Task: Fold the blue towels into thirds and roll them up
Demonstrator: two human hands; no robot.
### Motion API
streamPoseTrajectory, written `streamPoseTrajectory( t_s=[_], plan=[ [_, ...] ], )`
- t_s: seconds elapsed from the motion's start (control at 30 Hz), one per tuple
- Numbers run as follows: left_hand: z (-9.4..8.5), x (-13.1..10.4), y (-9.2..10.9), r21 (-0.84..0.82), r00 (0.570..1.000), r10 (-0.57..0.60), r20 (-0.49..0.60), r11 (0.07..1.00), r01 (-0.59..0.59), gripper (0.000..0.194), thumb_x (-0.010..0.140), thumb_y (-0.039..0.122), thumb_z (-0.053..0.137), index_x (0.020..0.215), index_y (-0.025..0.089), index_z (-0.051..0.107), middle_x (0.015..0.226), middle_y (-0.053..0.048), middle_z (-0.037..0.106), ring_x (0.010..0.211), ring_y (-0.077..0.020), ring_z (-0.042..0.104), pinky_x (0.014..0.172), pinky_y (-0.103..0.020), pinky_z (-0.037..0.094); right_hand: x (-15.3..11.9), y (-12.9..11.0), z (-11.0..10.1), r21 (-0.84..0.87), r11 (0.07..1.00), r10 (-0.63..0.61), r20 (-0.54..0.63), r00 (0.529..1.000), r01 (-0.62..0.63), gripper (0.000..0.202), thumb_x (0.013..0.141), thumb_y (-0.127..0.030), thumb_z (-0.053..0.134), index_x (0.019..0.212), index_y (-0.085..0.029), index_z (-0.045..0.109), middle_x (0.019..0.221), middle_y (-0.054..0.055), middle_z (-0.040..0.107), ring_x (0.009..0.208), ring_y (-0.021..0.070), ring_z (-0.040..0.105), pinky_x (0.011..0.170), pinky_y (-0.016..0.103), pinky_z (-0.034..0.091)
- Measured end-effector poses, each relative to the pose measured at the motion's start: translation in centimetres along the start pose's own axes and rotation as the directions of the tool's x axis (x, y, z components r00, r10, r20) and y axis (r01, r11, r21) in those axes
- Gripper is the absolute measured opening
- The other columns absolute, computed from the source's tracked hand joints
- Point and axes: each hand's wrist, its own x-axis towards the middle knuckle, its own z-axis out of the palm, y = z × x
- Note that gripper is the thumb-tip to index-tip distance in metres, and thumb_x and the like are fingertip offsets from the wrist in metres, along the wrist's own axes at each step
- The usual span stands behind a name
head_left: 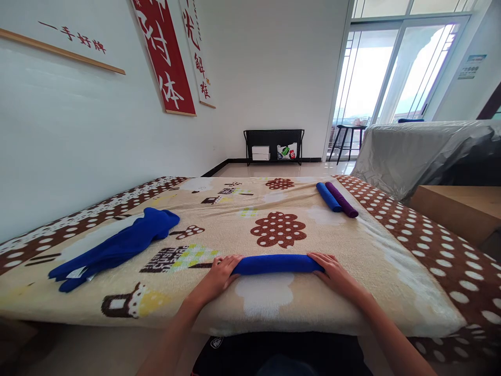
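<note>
Head view, looking across the bed [391, 266]: holding a blue roll [277, 264] by its two ends, crosswise just inside the near edge and about midway between the left and right edges. Gripping the left end with the left hand [226, 270], fingers bent together over the top, thumb at the near side, opened only as wide as the roll. Gripping the right end in the same way with the right hand [331, 268], fingers close together and curved over it, thumb low on the near side. Cannot tell the firmness of either grip.

Toward the left edge, well apart from the left hand, see a loose blue garment [117, 248], stretched slantwise, with a white label [76, 272] at its near end. Near the far right corner, see a second blue roll [329, 197] and a purple roll [342, 199], side by side, slanting beside the brown dotted border [430, 235]. Beyond the far edge, see a black rack [274, 138]; past the right edge, a grey cover [415, 149] and a brown box [454, 214].
</note>
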Motion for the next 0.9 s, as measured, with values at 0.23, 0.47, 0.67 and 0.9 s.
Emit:
streamPoseTrajectory(
  t_s=[0.23,0.47,0.67,0.9],
  plan=[
    [0.13,0.02,-0.10,-0.004,1.000,-0.001,0.000,1.000,0.001,0.049,0.098,0.030,0.044,0.146,0.029,0.038,0.139,-0.010,0.055,0.126,-0.0263,0.050,0.101,-0.045,0.037,-0.10,-0.16,-0.09,0.002,1.000,0.000,-0.010,1.000,0.000,0.051,0.095,-0.035,0.048,0.146,-0.030,0.041,0.143,0.005,0.052,0.131,0.0217,0.047,0.110,0.044,0.037],
    [0.14,-0.01,-0.06,-0.019,1.000,-0.004,0.000,1.000,0.004,0.049,0.097,0.029,0.045,0.146,0.028,0.039,0.138,-0.011,0.055,0.126,-0.0266,0.049,0.103,-0.046,0.036,-0.08,-0.21,0.01,-0.003,1.000,0.002,-0.013,1.000,-0.002,0.052,0.095,-0.034,0.049,0.146,-0.029,0.041,0.142,0.006,0.052,0.131,0.0228,0.048,0.110,0.046,0.037],
    [0.03,0.06,0.05,-0.006,1.000,0.001,0.004,1.000,-0.001,0.048,0.097,0.029,0.044,0.146,0.029,0.039,0.137,-0.010,0.056,0.125,-0.0262,0.050,0.101,-0.044,0.037,-0.01,0.11,0.03,0.019,1.000,0.016,0.014,1.000,-0.016,0.053,0.094,-0.038,0.050,0.146,-0.029,0.041,0.144,0.006,0.051,0.132,0.0229,0.046,0.111,0.045,0.035],
    [0.15,0.02,-0.14,-0.008,1.000,-0.002,0.012,1.000,0.002,0.050,0.098,0.031,0.043,0.147,0.031,0.035,0.139,-0.009,0.054,0.126,-0.0258,0.049,0.102,-0.044,0.036,0.14,-0.19,-0.28,0.042,0.999,0.028,0.033,0.999,-0.029,0.052,0.094,-0.038,0.051,0.145,-0.029,0.042,0.143,0.005,0.051,0.132,0.0228,0.046,0.111,0.045,0.034]
  ],
)
